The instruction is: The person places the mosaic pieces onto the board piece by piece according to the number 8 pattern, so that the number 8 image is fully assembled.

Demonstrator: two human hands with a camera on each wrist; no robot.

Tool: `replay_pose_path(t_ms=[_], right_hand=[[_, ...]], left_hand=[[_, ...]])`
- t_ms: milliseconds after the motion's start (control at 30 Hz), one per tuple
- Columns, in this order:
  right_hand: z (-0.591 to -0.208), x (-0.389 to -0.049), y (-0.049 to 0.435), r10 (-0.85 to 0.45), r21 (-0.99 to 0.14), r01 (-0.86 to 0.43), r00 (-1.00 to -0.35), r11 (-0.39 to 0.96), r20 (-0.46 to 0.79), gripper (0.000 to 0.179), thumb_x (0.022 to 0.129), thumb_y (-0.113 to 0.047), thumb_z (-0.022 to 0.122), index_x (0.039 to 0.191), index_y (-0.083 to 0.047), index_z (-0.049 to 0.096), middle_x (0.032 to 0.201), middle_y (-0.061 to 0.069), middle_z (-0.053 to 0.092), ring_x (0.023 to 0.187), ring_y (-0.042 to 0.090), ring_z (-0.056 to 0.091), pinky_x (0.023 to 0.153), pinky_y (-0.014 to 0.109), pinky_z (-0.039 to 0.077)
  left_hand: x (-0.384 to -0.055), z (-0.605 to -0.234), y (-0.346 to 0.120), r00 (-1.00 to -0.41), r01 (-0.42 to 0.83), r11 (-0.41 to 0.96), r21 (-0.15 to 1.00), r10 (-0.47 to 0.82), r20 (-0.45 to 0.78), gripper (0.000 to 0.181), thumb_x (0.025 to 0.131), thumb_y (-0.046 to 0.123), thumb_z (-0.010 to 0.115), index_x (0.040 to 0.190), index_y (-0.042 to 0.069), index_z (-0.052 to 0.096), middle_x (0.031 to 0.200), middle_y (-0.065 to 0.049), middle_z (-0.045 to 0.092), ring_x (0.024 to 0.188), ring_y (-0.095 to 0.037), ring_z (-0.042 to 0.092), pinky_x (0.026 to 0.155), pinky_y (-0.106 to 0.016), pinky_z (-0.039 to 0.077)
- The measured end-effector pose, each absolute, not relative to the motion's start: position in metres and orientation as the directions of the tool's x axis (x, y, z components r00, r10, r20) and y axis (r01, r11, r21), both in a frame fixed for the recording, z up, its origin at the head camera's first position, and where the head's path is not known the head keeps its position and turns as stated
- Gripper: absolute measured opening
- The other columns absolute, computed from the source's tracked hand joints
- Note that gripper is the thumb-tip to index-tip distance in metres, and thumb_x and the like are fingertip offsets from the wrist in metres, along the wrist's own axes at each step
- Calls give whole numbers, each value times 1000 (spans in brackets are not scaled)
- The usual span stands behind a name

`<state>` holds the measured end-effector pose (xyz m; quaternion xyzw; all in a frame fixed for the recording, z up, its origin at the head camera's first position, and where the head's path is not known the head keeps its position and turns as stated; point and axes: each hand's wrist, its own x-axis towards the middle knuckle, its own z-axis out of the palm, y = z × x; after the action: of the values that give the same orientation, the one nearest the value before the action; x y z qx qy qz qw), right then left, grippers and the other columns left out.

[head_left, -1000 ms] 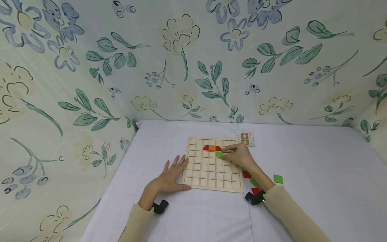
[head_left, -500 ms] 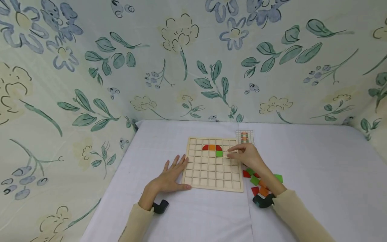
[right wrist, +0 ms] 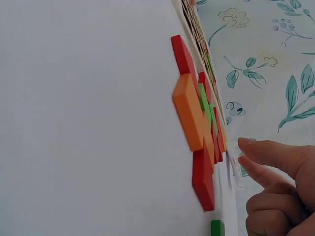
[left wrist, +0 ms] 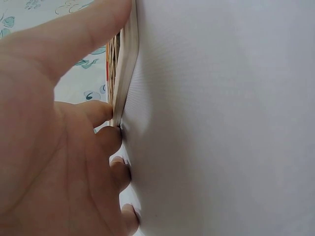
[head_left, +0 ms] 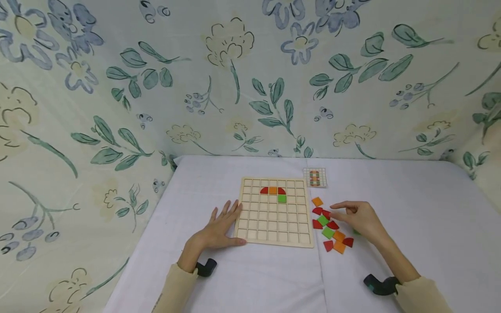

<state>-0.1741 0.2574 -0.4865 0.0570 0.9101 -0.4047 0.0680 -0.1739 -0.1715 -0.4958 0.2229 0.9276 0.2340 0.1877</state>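
A wooden grid board lies on the table; in its upper rows sit two red quarter-round tiles with an orange square between them. Under the right red tile is a green square. My left hand rests with spread fingers at the board's left edge, thumb at the near corner. My right hand hovers just right of the loose tiles, thumb and index finger apart, holding nothing. Red, green and orange tiles, such as an orange square, lie scattered beside the board. The right hand partly hides a green tile.
A small pattern card with a coloured grid lies beyond the board's far right corner. White cloth covers the table. Behind it hangs a flowered curtain.
My right hand has let go of the green square on the board and moved right and nearer, over beside the loose tiles, uncovering them. The left hand has stayed put.
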Motion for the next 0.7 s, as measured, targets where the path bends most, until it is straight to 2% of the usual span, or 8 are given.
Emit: replay_pose_path(t_ms=[167, 400, 700], right_hand=[[-493, -171, 259, 34, -741, 157, -983, 653, -178, 37, 91, -25, 79, 121, -3, 75, 61, -1, 38, 60, 14, 37, 49, 26, 31], [-492, -172, 253, 40, -707, 152, -984, 691, -173, 37, 89, -28, 81, 117, -5, 76, 61, -1, 37, 59, 16, 38, 48, 25, 31], [-488, -171, 264, -66, -739, 173, -957, 651, -283, 46, 84, -33, 87, 118, -5, 76, 62, -1, 35, 61, 15, 39, 54, 28, 31]], left_hand=[[-173, -496, -173, -826, 334, 782, 526, 512, -237, 111, 90, 59, 73, 167, 12, 9, 176, -6, -1, 163, -34, -10, 128, -66, -9], [-174, -496, -173, -822, 335, 778, 531, 516, -239, 111, 90, 58, 73, 168, 12, 8, 176, -7, -2, 163, -34, -10, 127, -66, -9], [-173, -494, -173, -826, 332, 779, 532, 512, -235, 111, 90, 57, 74, 167, 11, 10, 176, -8, -1, 163, -35, -9, 127, -67, -8]])
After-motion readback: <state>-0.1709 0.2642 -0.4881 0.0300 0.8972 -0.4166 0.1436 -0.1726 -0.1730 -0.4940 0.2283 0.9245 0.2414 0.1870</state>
